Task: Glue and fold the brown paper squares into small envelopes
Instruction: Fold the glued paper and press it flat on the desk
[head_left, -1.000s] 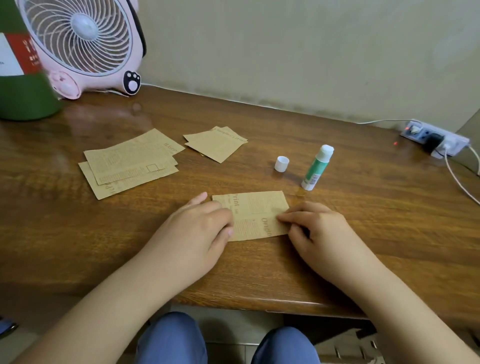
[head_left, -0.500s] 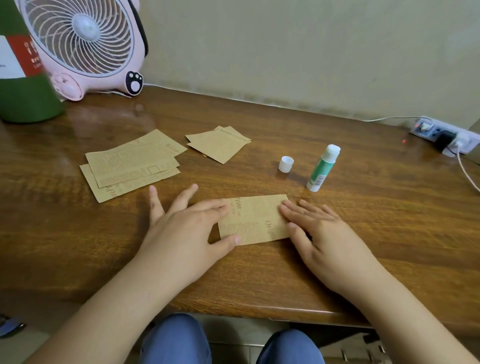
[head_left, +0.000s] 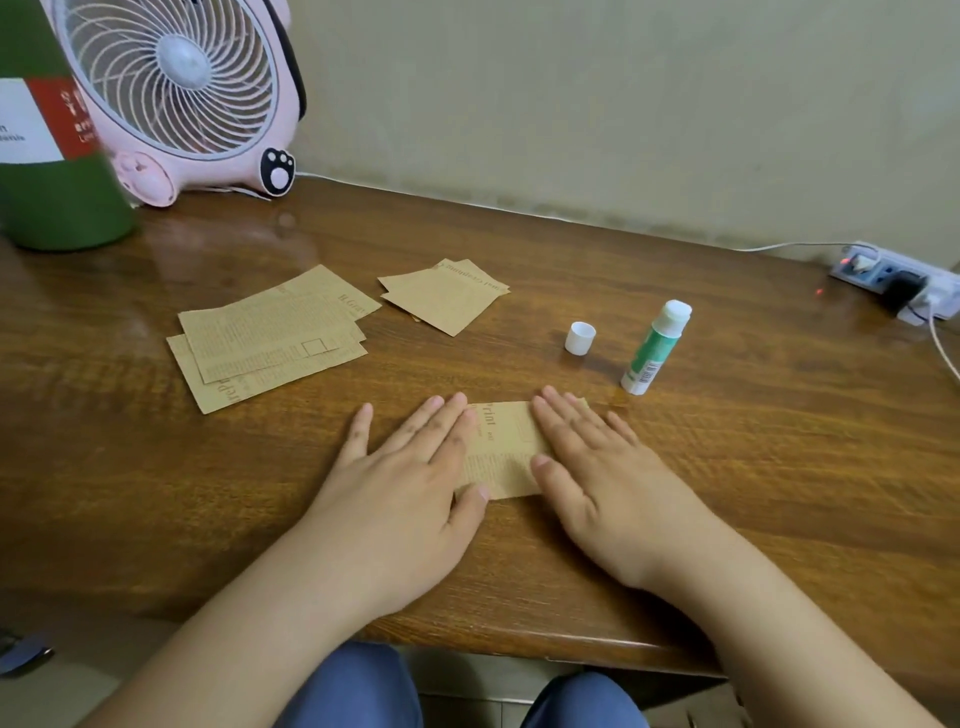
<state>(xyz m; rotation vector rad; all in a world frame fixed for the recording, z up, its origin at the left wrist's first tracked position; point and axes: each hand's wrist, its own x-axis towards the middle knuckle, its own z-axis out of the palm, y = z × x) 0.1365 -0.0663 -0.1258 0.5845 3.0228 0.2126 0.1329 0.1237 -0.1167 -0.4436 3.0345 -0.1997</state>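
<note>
At frame centre, the left hand (head_left: 410, 478) and right hand (head_left: 597, 467) press flat, fingers spread, on a folded brown paper (head_left: 501, 452). The sheet looks thin and creasable, best pinched at its edges.

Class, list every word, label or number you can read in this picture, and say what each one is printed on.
"Print": brown paper square pressed flat under both hands.
"H.Gray", or close to it: top sheet of the brown printed paper stack.
Upside-down heading on the folded brown paper envelopes: unreadable.
Barcode on the green and white glue stick: digits too small.
White label on the green bottle: blurred.
</note>
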